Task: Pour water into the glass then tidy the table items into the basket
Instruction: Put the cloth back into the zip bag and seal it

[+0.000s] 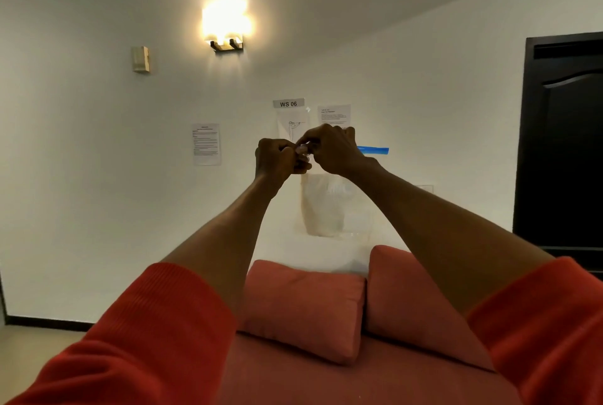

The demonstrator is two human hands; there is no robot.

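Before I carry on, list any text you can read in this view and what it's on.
"WS 06": grey label on the wall.
Left sheet: printed lines, too small to read.
Right sheet: too small to read.
Middle sheet: a line drawing, no readable words.
Nothing else carries text.

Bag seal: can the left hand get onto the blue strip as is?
Probably not directly. The left hand pinches the clear bag at its left end, and the right hand covers the blue strip between them; only the far end shows.
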